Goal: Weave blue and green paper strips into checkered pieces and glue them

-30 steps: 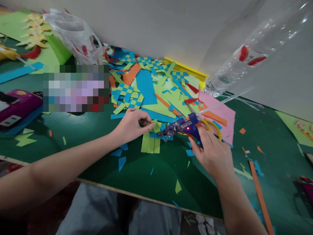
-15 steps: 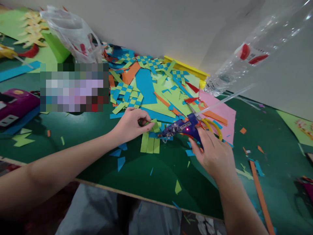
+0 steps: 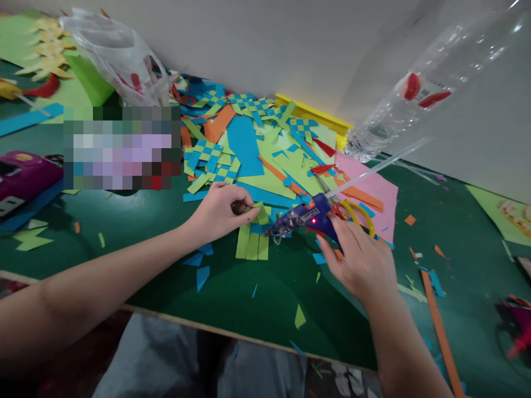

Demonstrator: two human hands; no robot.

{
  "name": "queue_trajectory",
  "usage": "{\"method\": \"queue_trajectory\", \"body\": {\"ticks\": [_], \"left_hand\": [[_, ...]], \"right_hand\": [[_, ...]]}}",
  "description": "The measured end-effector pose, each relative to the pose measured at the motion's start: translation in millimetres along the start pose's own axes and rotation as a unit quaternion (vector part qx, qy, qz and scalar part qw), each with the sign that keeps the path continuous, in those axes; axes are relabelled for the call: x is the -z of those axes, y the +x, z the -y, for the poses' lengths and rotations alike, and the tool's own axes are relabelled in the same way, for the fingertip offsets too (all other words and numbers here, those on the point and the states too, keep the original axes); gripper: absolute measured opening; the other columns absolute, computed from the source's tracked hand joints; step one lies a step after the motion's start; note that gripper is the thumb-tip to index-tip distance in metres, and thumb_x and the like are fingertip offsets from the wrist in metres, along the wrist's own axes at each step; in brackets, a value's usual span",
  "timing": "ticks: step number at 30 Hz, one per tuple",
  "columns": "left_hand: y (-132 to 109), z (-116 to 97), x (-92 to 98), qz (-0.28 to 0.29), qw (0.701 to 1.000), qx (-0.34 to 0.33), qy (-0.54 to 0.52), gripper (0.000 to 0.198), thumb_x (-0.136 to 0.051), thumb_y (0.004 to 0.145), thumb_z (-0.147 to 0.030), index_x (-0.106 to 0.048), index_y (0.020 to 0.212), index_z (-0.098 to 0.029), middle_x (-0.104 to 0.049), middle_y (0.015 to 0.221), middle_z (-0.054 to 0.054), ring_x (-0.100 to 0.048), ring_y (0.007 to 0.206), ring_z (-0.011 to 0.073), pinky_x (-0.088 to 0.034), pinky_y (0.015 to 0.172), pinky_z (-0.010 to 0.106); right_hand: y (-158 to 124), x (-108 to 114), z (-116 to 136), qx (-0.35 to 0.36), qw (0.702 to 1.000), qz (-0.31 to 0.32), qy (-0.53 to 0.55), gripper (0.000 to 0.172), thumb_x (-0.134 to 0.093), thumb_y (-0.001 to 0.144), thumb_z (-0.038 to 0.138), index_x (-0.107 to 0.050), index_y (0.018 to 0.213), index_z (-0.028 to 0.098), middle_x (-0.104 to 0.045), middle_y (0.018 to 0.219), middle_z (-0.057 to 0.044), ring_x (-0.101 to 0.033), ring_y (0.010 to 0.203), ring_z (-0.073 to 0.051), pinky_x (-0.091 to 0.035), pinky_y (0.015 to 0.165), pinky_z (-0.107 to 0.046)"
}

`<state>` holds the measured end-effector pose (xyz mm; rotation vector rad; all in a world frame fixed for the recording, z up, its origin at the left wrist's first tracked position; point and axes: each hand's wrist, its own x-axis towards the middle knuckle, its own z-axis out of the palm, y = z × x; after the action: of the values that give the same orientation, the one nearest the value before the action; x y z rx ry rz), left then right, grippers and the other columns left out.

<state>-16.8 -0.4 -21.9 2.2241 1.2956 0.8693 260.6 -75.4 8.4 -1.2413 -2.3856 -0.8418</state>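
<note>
My right hand [image 3: 363, 257] is wrapped round the handle of a blue hot glue gun [image 3: 317, 216] with a lit red lamp and a clear glue stick [image 3: 379, 166] jutting from its back. The gun's nozzle, with stringy glue about it, points left at a small weave of green and blue paper strips [image 3: 252, 246] on the table. My left hand [image 3: 226, 210] pinches a green paper strip [image 3: 261, 213], its end lifted and bent up from that weave. Behind the gun lie yellow-handled scissors [image 3: 365, 213], partly covered by it.
Woven green and blue pieces [image 3: 209, 157] and loose paper pile up at the back. A plastic bottle [image 3: 390, 116] leans by the wall, near a yellow tray [image 3: 307, 113]. A plastic bag [image 3: 120, 55] and purple power strip [image 3: 25, 177] are at left. Paper scraps dot the green table [image 3: 166, 276].
The whole view has shifted slightly. Both hands, the glue gun and the paper weave keep nearly the same places. A blurred pink shape now shows at the right edge.
</note>
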Motion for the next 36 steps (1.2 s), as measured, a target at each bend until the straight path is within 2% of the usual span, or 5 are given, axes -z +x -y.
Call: {"method": "queue_trajectory", "body": {"ticks": [12,19,27,31,36], "left_hand": [[-0.4,0.8,0.0,0.001,1.0,-0.007,-0.003,0.023,-0.062,0.08,-0.035,-0.053,0.066,-0.018,-0.049,0.056,-0.006,-0.05,0.056,0.011,-0.039,0.089,0.042],[-0.9,0.2,0.8,-0.006,0.999,-0.035,-0.004,0.022,-0.062,0.08,-0.035,-0.055,0.068,-0.018,-0.05,0.056,-0.007,-0.05,0.054,0.0101,-0.039,0.087,0.041],[-4.0,-8.0,6.7,0.014,0.983,-0.183,0.016,0.017,-0.06,0.087,-0.031,-0.064,0.074,-0.021,-0.055,0.06,-0.005,-0.052,0.061,0.0114,-0.035,0.086,0.038],[-7.0,-13.7,7.0,0.029,0.963,-0.262,0.047,0.012,-0.06,0.087,-0.024,-0.066,0.077,-0.023,-0.06,0.062,-0.004,-0.053,0.065,0.0121,-0.034,0.088,0.037],[-10.2,-13.3,3.9,0.064,0.943,-0.32,0.063,0.009,-0.06,0.088,-0.021,-0.065,0.082,-0.023,-0.066,0.071,-0.003,-0.056,0.071,0.0125,-0.031,0.091,0.036]], "right_hand": [[-4.7,-6.6,-4.8,-0.028,0.999,-0.027,0.016,0.049,-0.067,0.083,0.042,-0.055,0.118,0.009,-0.073,0.096,-0.014,-0.071,0.085,-0.022,-0.054,0.067,-0.029],[-7.8,-8.6,-16.7,-0.1,0.994,-0.037,0.026,0.055,-0.067,0.08,0.047,-0.052,0.12,0.013,-0.071,0.103,-0.013,-0.07,0.094,-0.025,-0.055,0.071,-0.03],[-13.1,-19.1,-33.7,-0.282,0.958,-0.035,0.032,0.055,-0.063,0.078,0.054,-0.056,0.115,0.014,-0.069,0.102,-0.015,-0.068,0.087,-0.027,-0.054,0.07,-0.035],[-16.7,-22.8,-45.1,-0.322,0.945,-0.042,0.034,0.056,-0.061,0.078,0.055,-0.056,0.116,0.013,-0.068,0.104,-0.016,-0.067,0.094,-0.028,-0.054,0.075,-0.036],[-21.8,-26.6,-55.6,-0.343,0.938,-0.049,0.018,0.055,-0.06,0.077,0.058,-0.057,0.112,0.015,-0.069,0.099,-0.014,-0.067,0.089,-0.028,-0.053,0.071,-0.036]]}}
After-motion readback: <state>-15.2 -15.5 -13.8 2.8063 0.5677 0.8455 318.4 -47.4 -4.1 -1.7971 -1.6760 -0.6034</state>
